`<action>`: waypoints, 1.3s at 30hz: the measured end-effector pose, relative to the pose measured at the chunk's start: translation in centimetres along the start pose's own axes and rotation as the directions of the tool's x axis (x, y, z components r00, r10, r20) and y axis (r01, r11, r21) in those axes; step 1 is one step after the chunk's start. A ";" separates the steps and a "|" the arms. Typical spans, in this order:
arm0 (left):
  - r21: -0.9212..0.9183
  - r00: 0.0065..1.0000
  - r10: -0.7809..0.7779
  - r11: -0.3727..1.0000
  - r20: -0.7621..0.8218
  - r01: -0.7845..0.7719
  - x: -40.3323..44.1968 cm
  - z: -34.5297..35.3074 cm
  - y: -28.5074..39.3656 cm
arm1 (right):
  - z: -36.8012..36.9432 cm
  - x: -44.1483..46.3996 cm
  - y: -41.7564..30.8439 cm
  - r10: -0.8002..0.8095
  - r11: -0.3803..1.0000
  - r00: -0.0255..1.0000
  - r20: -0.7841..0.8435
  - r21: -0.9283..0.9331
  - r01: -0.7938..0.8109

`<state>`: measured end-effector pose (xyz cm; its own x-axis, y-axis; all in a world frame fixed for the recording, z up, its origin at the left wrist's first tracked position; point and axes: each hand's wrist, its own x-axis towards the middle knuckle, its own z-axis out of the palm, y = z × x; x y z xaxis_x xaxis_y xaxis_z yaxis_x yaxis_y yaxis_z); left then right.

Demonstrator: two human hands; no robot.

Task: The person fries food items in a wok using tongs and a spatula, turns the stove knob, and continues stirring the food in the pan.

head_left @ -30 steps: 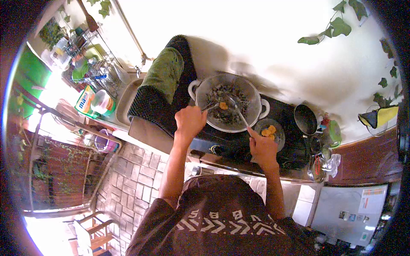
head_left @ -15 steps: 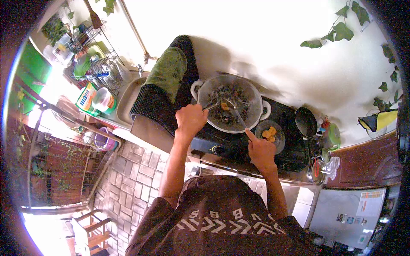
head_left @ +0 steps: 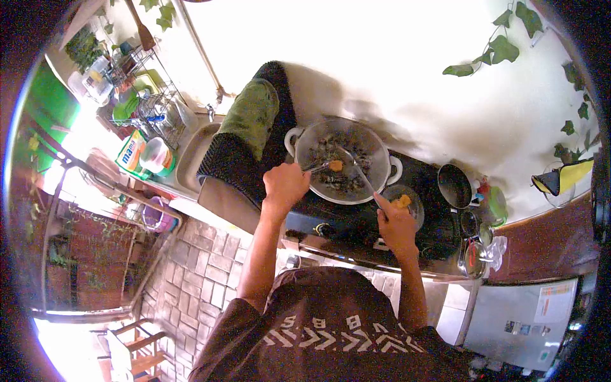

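Note:
My left hand (head_left: 286, 186) is closed on a thin metal utensil (head_left: 318, 168), perhaps a fork; its exact head is too small to tell. An orange-brown food piece (head_left: 335, 165) shows at its tip, over a large two-handled pot (head_left: 380, 156). Dark, crumbly contents (head_left: 340, 143) lie inside the pot. With fingers wrapped round it, my right hand (head_left: 397, 224) grips a long metal utensil (head_left: 363, 175) that reaches into the pot beside the piece. Partly behind this hand, a bowl (head_left: 417, 213) holds several orange-brown food pieces (head_left: 402, 202).
The pot stands on a black stove (head_left: 305, 218) against the white wall. A frying pan (head_left: 454, 186) is at the right. On the left are a green cloth (head_left: 251, 114) on a dark ribbed mat, a sink (head_left: 189, 162) and a dish rack (head_left: 162, 118). Ivy leaves (head_left: 503, 49) hang above.
My right hand has moved slightly right and down, its utensil drawn back a little and now covering part of the bowl. The food piece in the pot shows more plainly. The view has shifted slightly.

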<state>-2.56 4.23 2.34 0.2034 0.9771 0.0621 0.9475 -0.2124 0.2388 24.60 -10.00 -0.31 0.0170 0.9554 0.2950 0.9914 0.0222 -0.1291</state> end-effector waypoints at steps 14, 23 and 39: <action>0.041 1.000 0.000 0.999 0.000 0.000 -0.1 -0.5 0.3 | -3.2 0.1 -0.2 0.150 0.969 0.987 0.051 0.192 -0.157; 0.052 1.000 -0.008 0.999 0.004 0.008 0.0 -0.7 0.1 | -4.3 2.5 -0.8 0.015 0.998 0.995 0.100 -0.059 -0.009; -0.001 1.000 0.005 1.000 0.019 -0.005 0.5 0.3 -1.1 | -6.8 11.1 -3.1 -0.296 0.924 0.925 0.237 -0.174 0.340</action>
<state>-3.39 4.90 1.81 0.2126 0.9761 0.0447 0.9463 -0.2170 0.2395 22.66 -1.47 9.83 -0.3088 0.9471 0.0869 0.9444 0.2945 0.1458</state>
